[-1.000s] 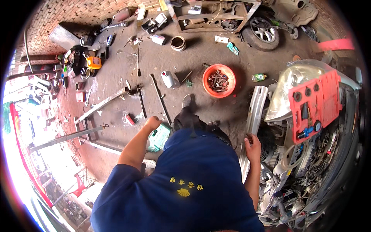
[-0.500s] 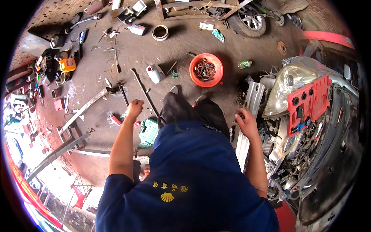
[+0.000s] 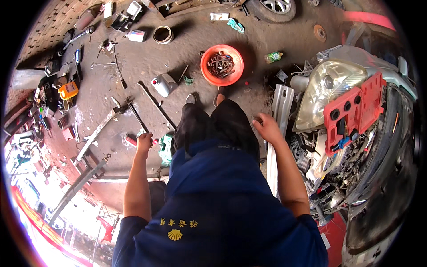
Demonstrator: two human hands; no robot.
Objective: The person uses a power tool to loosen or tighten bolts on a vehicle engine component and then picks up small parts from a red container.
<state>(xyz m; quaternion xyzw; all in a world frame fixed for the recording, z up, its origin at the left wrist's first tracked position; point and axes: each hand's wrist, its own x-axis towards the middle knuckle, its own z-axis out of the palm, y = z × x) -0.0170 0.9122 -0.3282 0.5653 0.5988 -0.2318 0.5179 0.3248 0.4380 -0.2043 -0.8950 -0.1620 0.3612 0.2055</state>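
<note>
My left hand (image 3: 143,143) hangs above the floor on the left with its fingers curled in; whether it holds anything is hidden. Just beyond it in the picture lies a dark metal rod (image 3: 136,115), and beside it are a small red can (image 3: 130,141) and a pale green plastic bag (image 3: 165,150). On the other side, my right hand (image 3: 269,127) is empty, its fingers loosely apart. It is nearest to a long silver metal bar (image 3: 280,107) at the car's front, apparently without touching it. Ahead of my feet stands an orange basin (image 3: 239,71) of metal tools or parts.
To the right, an exposed car front carries a large headlight (image 3: 324,84) and an opened red tool case (image 3: 349,111). A grey jug (image 3: 165,85) and a long dark bar (image 3: 155,104) lie ahead. Metal beams (image 3: 95,135) stretch across the left floor. A wheel (image 3: 272,10) lies far ahead.
The view has shifted forward, bringing the basin and jug closer to my feet. My left hand has dropped back toward my body; my right hand has swung slightly forward and inward, away from the silver bar.
</note>
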